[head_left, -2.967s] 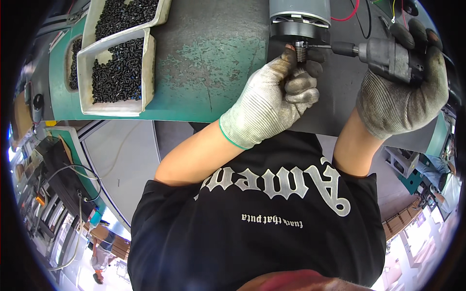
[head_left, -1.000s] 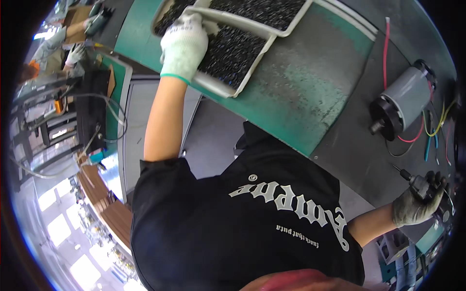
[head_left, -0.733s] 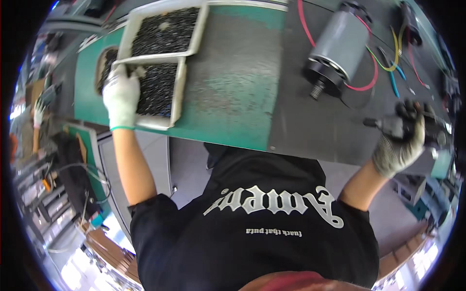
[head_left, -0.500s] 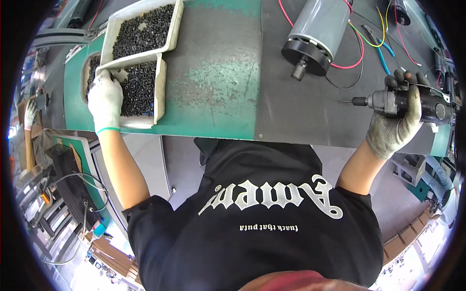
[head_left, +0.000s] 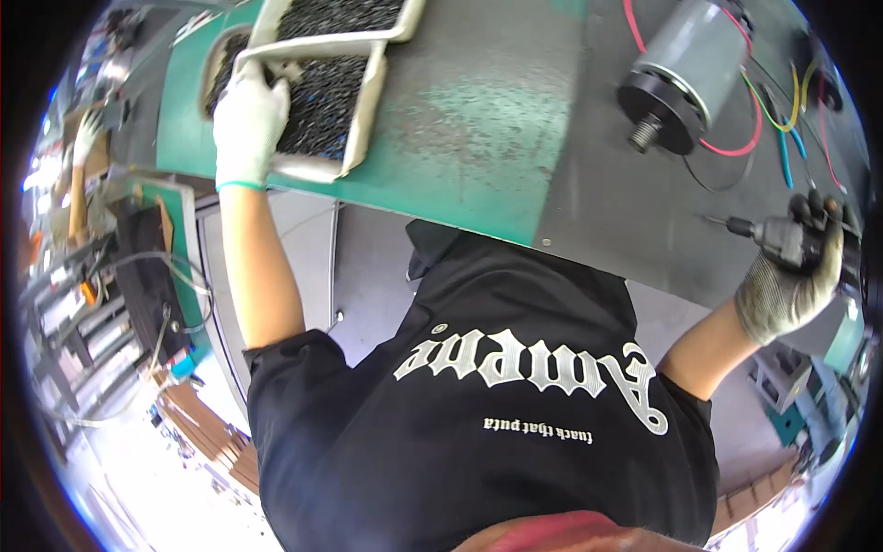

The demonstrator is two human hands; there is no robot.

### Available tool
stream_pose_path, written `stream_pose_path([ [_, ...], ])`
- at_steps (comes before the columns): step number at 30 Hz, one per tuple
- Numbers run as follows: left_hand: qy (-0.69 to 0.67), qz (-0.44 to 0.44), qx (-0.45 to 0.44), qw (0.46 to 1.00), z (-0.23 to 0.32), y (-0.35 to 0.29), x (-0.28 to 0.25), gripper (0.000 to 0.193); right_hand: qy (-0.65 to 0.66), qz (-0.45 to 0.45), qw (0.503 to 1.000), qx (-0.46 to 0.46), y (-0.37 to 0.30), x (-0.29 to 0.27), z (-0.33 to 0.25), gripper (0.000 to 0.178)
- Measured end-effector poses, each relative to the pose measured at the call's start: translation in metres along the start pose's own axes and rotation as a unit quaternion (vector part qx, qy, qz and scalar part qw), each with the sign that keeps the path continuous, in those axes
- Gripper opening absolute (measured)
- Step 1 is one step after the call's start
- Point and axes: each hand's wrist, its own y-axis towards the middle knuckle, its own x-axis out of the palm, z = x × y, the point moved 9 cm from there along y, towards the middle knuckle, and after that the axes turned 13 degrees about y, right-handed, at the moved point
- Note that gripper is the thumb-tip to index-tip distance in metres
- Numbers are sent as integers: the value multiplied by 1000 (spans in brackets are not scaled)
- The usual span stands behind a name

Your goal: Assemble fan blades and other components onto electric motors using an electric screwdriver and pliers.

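Observation:
My left hand (head_left: 250, 131), in a white glove with a teal cuff, rests over the left edge of a white tray (head_left: 363, 110). Its fingers are curled in at the small black parts (head_left: 322, 109), which look like screws; the fingertips are partly hidden, and I cannot make out what they hold. At the far right, my right hand (head_left: 789, 290), in a soiled grey glove, is wrapped round a dark power screwdriver (head_left: 786, 241). The tool's thin bit points left, above the bench and touching nothing.
A second white tray (head_left: 405, 23) of black parts adjoins the first. On the green and dark bench (head_left: 460, 156) lies a grey cylindrical motor (head_left: 694, 69), with coloured wires and blue-handled pliers (head_left: 786, 156) beside it. Another person's gloved hand (head_left: 87, 136) shows at far left.
The whole view has shifted and tilted, so the bench and trays appear higher and further right. My left hand stays at the tray; my right hand still grips the screwdriver.

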Motion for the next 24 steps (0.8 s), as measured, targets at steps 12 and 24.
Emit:
stream_pose_path([
  [12, 27, 90, 79, 992, -5, -1, -6, 21, 29, -32, 998, 38, 10, -12, 5, 35],
  [24, -973, -213, 53, 66, 169, -69, -84, 25, 280, 2, 960, -6, 4, 97, 4, 26],
])
